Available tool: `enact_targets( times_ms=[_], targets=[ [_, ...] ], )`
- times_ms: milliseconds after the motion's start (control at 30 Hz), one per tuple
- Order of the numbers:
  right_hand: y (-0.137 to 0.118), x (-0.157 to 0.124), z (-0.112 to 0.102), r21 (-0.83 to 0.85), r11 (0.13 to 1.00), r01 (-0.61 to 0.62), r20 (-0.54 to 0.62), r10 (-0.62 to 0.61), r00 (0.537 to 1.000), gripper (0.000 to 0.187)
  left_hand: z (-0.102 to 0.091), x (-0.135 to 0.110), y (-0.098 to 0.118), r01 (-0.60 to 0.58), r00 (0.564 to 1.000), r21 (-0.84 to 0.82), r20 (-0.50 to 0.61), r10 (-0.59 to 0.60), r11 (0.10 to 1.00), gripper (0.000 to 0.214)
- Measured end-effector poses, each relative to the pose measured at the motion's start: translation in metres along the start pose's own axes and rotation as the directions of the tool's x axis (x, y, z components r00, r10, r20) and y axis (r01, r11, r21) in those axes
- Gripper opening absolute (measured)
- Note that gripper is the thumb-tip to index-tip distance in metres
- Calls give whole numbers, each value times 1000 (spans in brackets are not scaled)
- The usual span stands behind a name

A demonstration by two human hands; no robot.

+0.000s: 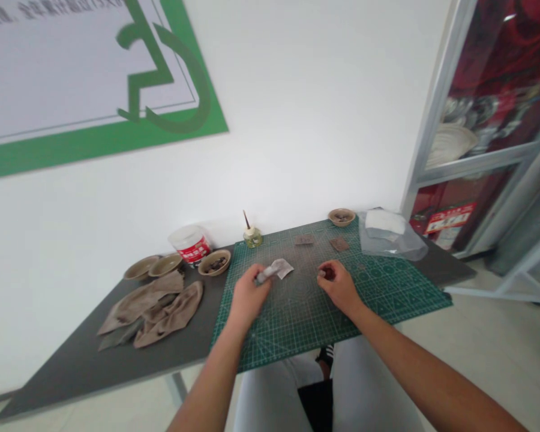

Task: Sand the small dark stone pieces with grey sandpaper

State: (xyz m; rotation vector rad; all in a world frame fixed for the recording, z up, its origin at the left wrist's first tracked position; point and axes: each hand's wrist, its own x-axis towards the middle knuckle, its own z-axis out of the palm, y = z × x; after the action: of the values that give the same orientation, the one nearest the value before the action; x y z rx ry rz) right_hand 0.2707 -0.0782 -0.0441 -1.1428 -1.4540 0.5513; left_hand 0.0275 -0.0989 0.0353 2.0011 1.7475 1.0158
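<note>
Left hand (247,295) grips a grey stick, right hand (341,285) pinches a dark piece

The left hand is curled narrow around the short grey stick (264,276). The stick's far end meets a crumpled white scrap (282,267) lying on the green cutting mat (387,288). The right hand is closed too, its fingertips nipping the dark piece (321,274), which is reddish and too small to make out further. Both things sit near the middle of the mat, which lies on the grey worktop (94,366).
</note>
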Motion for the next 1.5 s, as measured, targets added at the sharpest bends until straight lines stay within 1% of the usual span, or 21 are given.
enact_targets(
  times_ms=[100,167,267,400,467,533,600,667,733,800,867,933,1000,1067,1100,1167,1267,1367,1433,1467,1500],
  targets=[
    [1,0,0,2,1000,3,11,-3,1000,16,-33,19,-28,36,997,-185,78,-22,982,27],
    [0,-1,-1,2,1000,5,18,-5,1000,16,-41,25,-46,110,982,-95,162,-93,989,26],
    [-2,-1,-1,-1,1000,7,24,-7,1000,16,-37,21,-62,132,982,-68,146,-121,989,22],
    [-5,-1,-2,-12,1000,11,41,-10,999,16,-30,15,-68,106,982,-19,157,-102,994,23],
    [-6,-1,-2,-15,1000,10,47,-10,999,16,-34,18,-70,98,989,74,99,-106,992,22],
    [-7,-1,-2,-19,1000,9,54,-8,999,16,-40,26,-73,133,990,173,-63,-124,976,23],
    [-8,-2,-3,-27,1000,8,62,-6,998,16,-45,33,-79,185,977,277,-153,-146,943,23],
    [-8,-2,-3,-33,999,5,71,-3,998,15,-48,36,-86,190,979,374,-138,-148,908,23],
    [-8,-3,-4,-36,999,-2,77,5,997,16,-48,33,-91,155,988,404,-42,-151,902,22],
    [-11,-4,-5,-39,999,-10,87,13,996,16,-47,25,-91,139,987,308,39,-158,941,21],
    [-20,-4,-3,-39,999,-6,123,11,992,17,-43,15,-84,84,994,105,59,-90,991,21],
    [-35,-1,5,-38,999,28,193,-21,981,18,-34,5,-70,98,993,-141,85,-86,985,21],
    [-55,4,17,-31,993,110,276,-97,956,19,-23,-3,-51,265,950,-455,272,-151,850,29],
    [-75,12,34,-10,976,220,344,-203,917,22,-11,-7,-35,440,873,-674,475,-108,593,35],
    [-83,16,44,-5,964,267,377,-246,893,22,-7,-7,-30,481,854,-727,515,-74,490,33],
    [-94,24,62,-5,949,315,421,-284,861,19,-2,-5,-27,492,861,-802,507,-51,340,21],
    [-99,37,85,1,950,313,471,-276,838,16,-7,4,-37,478,877,-845,474,-79,241,16],
    [-97,58,105,45,943,330,533,-302,790,21,-21,14,-52,450,892,-862,424,-154,232,15],
    [-94,83,122,64,947,316,549,-298,781,31,-30,20,-61,413,905,-875,363,-223,253,15],
    [-91,98,132,47,959,278,530,-260,807,35,-35,22,-65,399,907,-876,335,-254,271,15],
    [-89,114,143,4,977,214,474,-190,860,38,-39,23,-68,391,907,-872,312,-282,294,17]
  ],
)
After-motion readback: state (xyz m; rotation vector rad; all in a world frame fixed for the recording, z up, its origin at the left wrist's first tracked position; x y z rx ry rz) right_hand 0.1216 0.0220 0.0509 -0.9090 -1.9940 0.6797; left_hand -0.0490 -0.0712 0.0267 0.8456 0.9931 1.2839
